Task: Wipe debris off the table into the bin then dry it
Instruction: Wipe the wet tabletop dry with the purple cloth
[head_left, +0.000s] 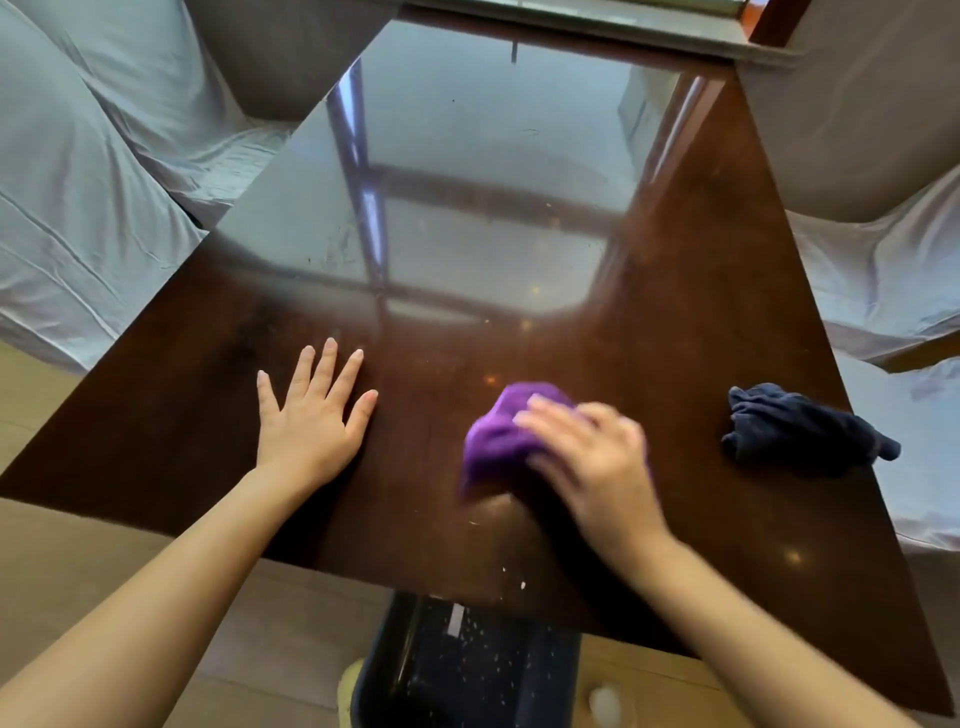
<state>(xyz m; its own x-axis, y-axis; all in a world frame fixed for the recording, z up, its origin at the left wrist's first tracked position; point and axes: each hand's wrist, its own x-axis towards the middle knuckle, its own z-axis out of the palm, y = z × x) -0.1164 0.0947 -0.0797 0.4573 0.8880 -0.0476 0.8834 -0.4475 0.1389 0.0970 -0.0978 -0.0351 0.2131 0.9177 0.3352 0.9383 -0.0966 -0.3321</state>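
1. Head view, nearest edge: a dark bin (467, 670) stands on the floor just below the near edge of the table (701, 322), its inside speckled with pale bits. A small pale round object (605, 701) lies on the floor to the right of the bin; what it is cannot be told.
2. On the tabletop close to that near edge, above the bin, a few white crumbs (522, 585) remain, with thinner flecks a little farther in.
3. The right hand (587, 457) lies palm down on a crumpled purple cloth (498, 436), fingers spread and curled over it, pressing it onto the wood. The hand and cloth are blurred. The cloth bulges out to the left and far side of the fingers.
4. The left hand (311, 415) rests flat and open on the table to the left of the cloth, fingers splayed, holding nothing, well apart from the cloth.
5. A dark blue cloth (800, 431) lies bunched near the right edge of the table, apart from the right hand and untouched.
6. Farther off, the glossy brown tabletop mirrors a window frame.
7. Beyond the table's left and right sides, seats under pale fabric covers (78, 182) flank it.
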